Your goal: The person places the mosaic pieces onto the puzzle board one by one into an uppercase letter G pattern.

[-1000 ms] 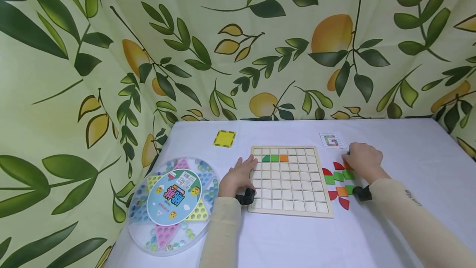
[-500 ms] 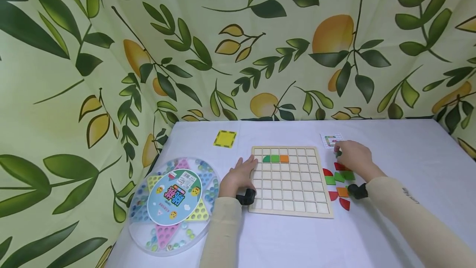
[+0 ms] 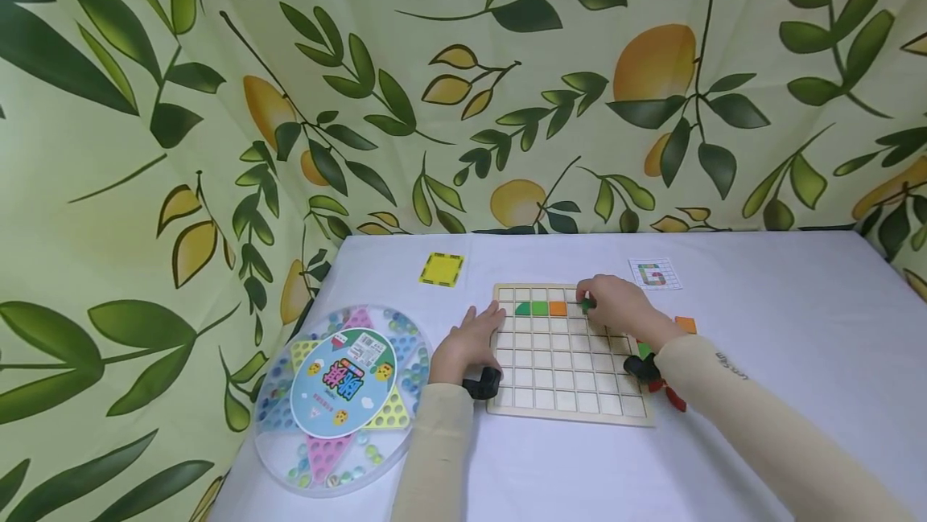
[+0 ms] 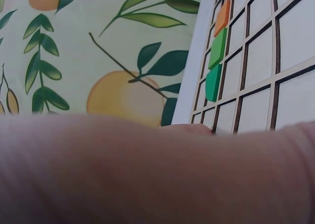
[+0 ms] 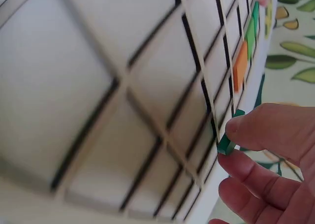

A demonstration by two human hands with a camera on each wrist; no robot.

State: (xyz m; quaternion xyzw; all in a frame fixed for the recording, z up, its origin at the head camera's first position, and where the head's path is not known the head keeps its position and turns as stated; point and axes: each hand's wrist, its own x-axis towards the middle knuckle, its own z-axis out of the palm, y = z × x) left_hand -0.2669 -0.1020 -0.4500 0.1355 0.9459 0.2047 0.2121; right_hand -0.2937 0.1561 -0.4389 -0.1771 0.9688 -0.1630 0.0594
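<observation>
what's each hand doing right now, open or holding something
Left hand: open, at the left edge of the grid board.
Right hand: holding a dark green piece between thumb and finger.

Grid board: pale wood frame, whitish squares.
Tile row, the board's eleven o'clock: I read dark green, light green, orange.
Pinched piece: dark green on my right-wrist feed.
Card, one o'clock: white, multicoloured G.
Curtain, twelve o'clock: cream, green leaves, orange fruit.
</observation>
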